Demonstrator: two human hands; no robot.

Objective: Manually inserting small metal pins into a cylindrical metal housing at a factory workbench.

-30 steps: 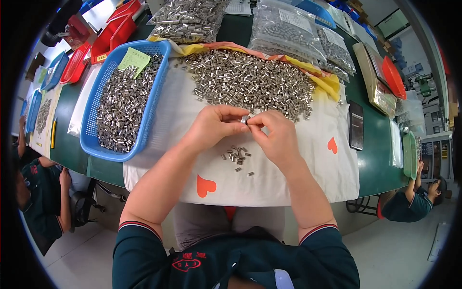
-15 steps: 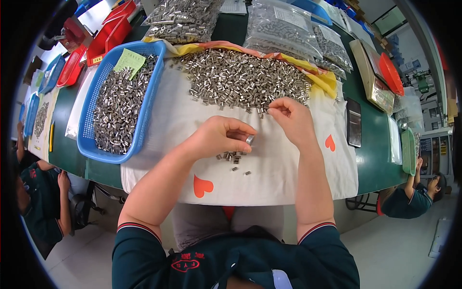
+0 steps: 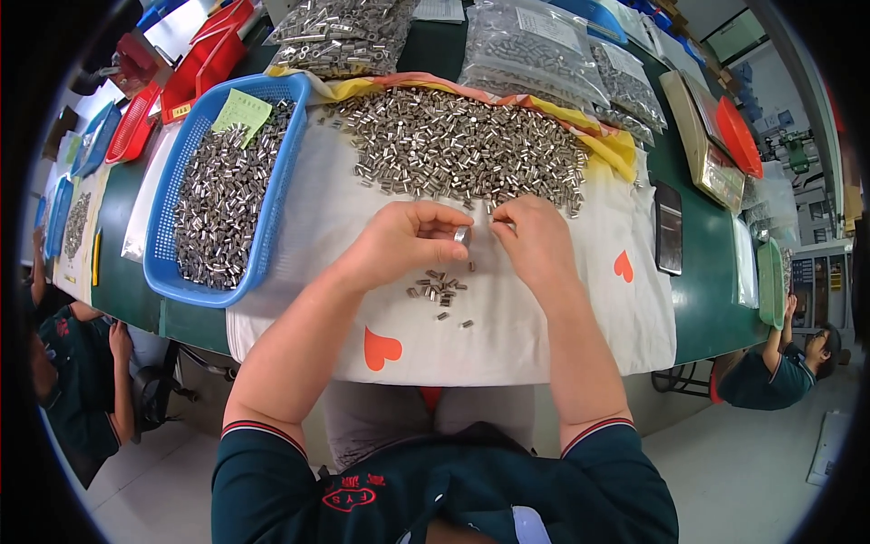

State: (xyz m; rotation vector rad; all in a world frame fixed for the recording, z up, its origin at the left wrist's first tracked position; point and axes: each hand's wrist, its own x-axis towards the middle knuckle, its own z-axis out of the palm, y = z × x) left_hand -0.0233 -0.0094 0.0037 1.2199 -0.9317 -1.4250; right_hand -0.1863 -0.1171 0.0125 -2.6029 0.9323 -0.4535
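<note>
My left hand [image 3: 412, 238] is closed, with a round silver metal piece [image 3: 462, 236] pinched between thumb and fingers. My right hand [image 3: 533, 238] is just right of it, thumb and fingertips pressed together; whatever they hold is too small to make out. Beyond both hands spreads a large pile of short metal sleeves [image 3: 462, 145]. Below the left fingertips lies a small cluster of the same metal sleeves [image 3: 439, 288], with a couple lying loose nearer me. One single sleeve [image 3: 471, 267] shows just under the round piece. All this is on a white cloth [image 3: 299, 313] with orange hearts.
A blue basket [image 3: 156, 245] full of metal sleeves, with a yellow-green note [image 3: 243, 116], stands on the left. Clear bags of parts [image 3: 535, 54] line the back. On the right are a dark phone [image 3: 668, 228] and a scale [image 3: 698, 145]. Other people sit at both sides.
My right hand has come from the pile's edge leftward and nearer me, toward the left hand. The left hand has risen slightly left with the round piece, uncovering more of the cluster.
</note>
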